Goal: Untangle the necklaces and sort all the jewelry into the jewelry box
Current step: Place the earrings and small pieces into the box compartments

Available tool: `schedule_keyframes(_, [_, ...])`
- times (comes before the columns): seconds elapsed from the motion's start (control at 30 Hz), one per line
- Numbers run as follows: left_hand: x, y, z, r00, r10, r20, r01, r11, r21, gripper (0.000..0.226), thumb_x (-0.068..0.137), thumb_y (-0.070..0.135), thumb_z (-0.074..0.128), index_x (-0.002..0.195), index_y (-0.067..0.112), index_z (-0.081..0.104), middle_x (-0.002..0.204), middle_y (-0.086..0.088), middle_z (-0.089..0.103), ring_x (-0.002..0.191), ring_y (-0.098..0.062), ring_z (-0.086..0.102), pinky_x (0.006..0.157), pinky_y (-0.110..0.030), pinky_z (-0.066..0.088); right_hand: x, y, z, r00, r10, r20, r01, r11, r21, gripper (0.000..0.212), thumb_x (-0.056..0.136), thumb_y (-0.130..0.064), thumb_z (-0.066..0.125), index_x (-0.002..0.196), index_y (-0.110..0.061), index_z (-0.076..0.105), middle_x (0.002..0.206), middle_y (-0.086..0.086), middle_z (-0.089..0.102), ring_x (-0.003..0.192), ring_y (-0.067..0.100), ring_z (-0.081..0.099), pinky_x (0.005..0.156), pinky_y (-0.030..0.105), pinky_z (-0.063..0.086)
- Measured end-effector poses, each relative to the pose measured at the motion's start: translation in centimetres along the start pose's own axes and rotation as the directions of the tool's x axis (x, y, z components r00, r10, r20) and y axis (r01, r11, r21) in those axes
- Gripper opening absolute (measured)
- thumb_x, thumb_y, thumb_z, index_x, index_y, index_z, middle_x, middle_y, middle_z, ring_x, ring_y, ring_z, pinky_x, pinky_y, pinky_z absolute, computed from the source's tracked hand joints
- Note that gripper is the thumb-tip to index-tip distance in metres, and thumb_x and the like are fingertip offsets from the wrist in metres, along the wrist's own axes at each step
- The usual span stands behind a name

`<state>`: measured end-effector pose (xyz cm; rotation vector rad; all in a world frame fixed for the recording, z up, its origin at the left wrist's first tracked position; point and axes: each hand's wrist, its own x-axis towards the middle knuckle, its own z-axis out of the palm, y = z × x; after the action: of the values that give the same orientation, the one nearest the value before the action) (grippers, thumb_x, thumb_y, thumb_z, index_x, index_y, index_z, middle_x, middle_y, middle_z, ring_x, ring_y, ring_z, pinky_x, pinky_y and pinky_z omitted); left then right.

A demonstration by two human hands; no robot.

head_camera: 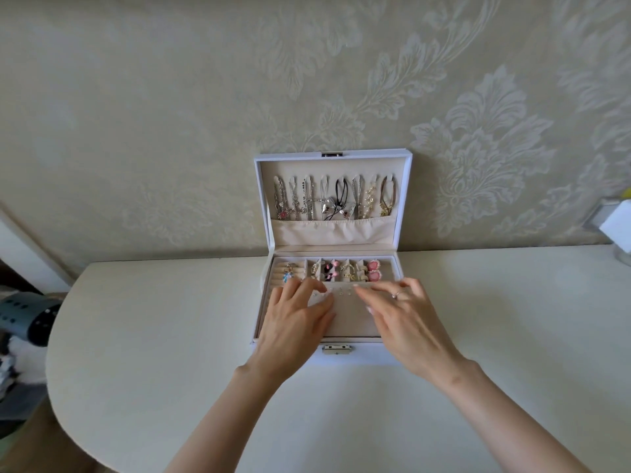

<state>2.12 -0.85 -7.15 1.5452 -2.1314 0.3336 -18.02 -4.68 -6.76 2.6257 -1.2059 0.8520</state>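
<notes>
A white jewelry box stands open against the wall, its lid upright. Several necklaces hang in a row on hooks inside the lid, their ends tucked into a beige pocket. The tray's far row holds rings and earrings, among them a pink pair and a blue piece. My left hand and my right hand both rest flat on the beige earring panel at the front of the tray, fingers spread, with nothing held. Small studs dot the panel between my fingertips.
The box sits on a cream table with a rounded left edge. A dark grey appliance lies off the table to the left. A white object stands at the far right by the wall.
</notes>
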Motion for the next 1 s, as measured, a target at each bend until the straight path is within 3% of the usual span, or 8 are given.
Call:
schedule_keyframes(0.1, [1.1, -0.5, -1.1, 0.972, -0.183, -0.148, 0.139, 0.953, -0.269, 0.032, 0.09, 0.035, 0.047, 0.109, 0.021, 0.068, 0.111, -0.001, 0.058, 0.097, -0.018, 0.049, 0.084, -0.021, 0.03, 0.5, 0.4, -1.7, 0.945, 0.268, -0.186, -0.219, 0.944, 0.248, 0.029, 0.091, -0.02, 0.045, 0.108, -0.018, 0.069, 0.095, -0.005, 0.072, 0.088, 0.011, 0.059, 0.083, 0.029, 0.04])
schedule_keyframes(0.17, [3.1, -1.2, -2.4, 0.882, -0.424, -0.203, 0.289, 0.829, -0.479, 0.039, 0.092, 0.035, 0.046, 0.121, 0.013, 0.06, 0.12, -0.009, 0.053, 0.109, -0.02, 0.047, 0.095, -0.022, 0.031, 2.2, 0.8, -3.3, 0.849, 0.505, -0.155, -0.373, 0.781, 0.5, 0.025, 0.094, -0.017, 0.051, 0.115, -0.017, 0.065, 0.106, -0.004, 0.069, 0.097, 0.011, 0.061, 0.09, 0.029, 0.045])
schedule_keyframes(0.27, [7.1, -2.6, -4.8, 0.71, -0.704, 0.033, 0.514, 0.484, -0.708, 0.053, 0.099, 0.042, 0.037, 0.143, 0.013, 0.033, 0.144, -0.01, 0.031, 0.134, -0.02, 0.03, 0.112, -0.032, 0.023, 6.5, 2.0, -5.6, 0.749, 0.658, 0.079, -0.473, 0.448, 0.759, 0.035, 0.099, -0.027, 0.045, 0.132, -0.017, 0.051, 0.128, -0.005, 0.056, 0.116, 0.007, 0.052, 0.102, 0.025, 0.038])
schedule_keyframes(0.4, [10.8, -3.9, -6.7, 0.647, -0.703, 0.296, 0.568, 0.186, -0.801, 0.06, 0.099, 0.05, 0.018, 0.145, 0.011, 0.025, 0.149, -0.008, 0.031, 0.135, -0.023, 0.033, 0.108, -0.035, 0.024, 11.4, 3.3, -6.5, 0.665, 0.711, 0.229, -0.558, 0.269, 0.785, 0.042, 0.1, -0.042, 0.034, 0.133, -0.021, 0.048, 0.132, -0.002, 0.053, 0.125, 0.021, 0.048, 0.109, 0.046, 0.034])
schedule_keyframes(0.53, [11.2, -4.9, -7.2, 0.668, -0.649, 0.365, 0.609, 0.194, -0.769, 0.07, 0.095, 0.06, 0.01, 0.148, 0.017, 0.022, 0.153, -0.009, 0.027, 0.138, -0.027, 0.029, 0.113, -0.045, 0.019, 13.2, 3.7, -7.2, 0.581, 0.74, 0.338, -0.652, 0.176, 0.737, 0.06, 0.096, -0.057, 0.029, 0.138, -0.018, 0.046, 0.141, 0.006, 0.047, 0.128, 0.026, 0.046, 0.108, 0.045, 0.034])
schedule_keyframes(0.67, [9.8, -4.6, -8.8, 0.702, -0.618, 0.354, 0.577, 0.201, -0.792, 0.067, 0.097, 0.053, 0.004, 0.143, 0.015, 0.034, 0.144, -0.007, 0.04, 0.129, -0.021, 0.039, 0.107, -0.035, 0.024, 11.9, 3.4, -8.8, 0.565, 0.75, 0.344, -0.638, 0.133, 0.758, 0.059, 0.097, -0.056, 0.028, 0.126, -0.013, 0.056, 0.127, 0.008, 0.058, 0.109, 0.02, 0.054, 0.103, 0.04, 0.036])
schedule_keyframes(0.8, [6.2, -3.2, -9.9, 0.719, -0.603, 0.344, 0.532, 0.16, -0.832, 0.069, 0.097, 0.051, 0.001, 0.129, 0.015, 0.051, 0.138, -0.012, 0.048, 0.125, -0.022, 0.044, 0.113, -0.043, 0.018, 8.5, 1.4, -9.4, 0.493, 0.826, 0.275, -0.567, 0.065, 0.821, 0.047, 0.097, -0.051, 0.036, 0.093, -0.013, 0.064, 0.105, 0.011, 0.067, 0.092, 0.018, 0.062, 0.101, 0.039, 0.041])
schedule_keyframes(1.0, [0.5, -1.7, -7.9, 0.66, -0.639, 0.395, 0.542, 0.041, -0.839, 0.068, 0.093, 0.061, 0.016, 0.147, 0.021, 0.027, 0.152, 0.003, 0.028, 0.14, -0.011, 0.024, 0.114, -0.031, 0.014, 1.3, -2.9, -7.3, 0.42, 0.894, 0.158, -0.507, 0.086, 0.858, 0.029, 0.087, -0.037, 0.063, 0.08, -0.009, 0.066, 0.082, 0.004, 0.068, 0.083, 0.019, 0.062, 0.077, 0.027, 0.048])
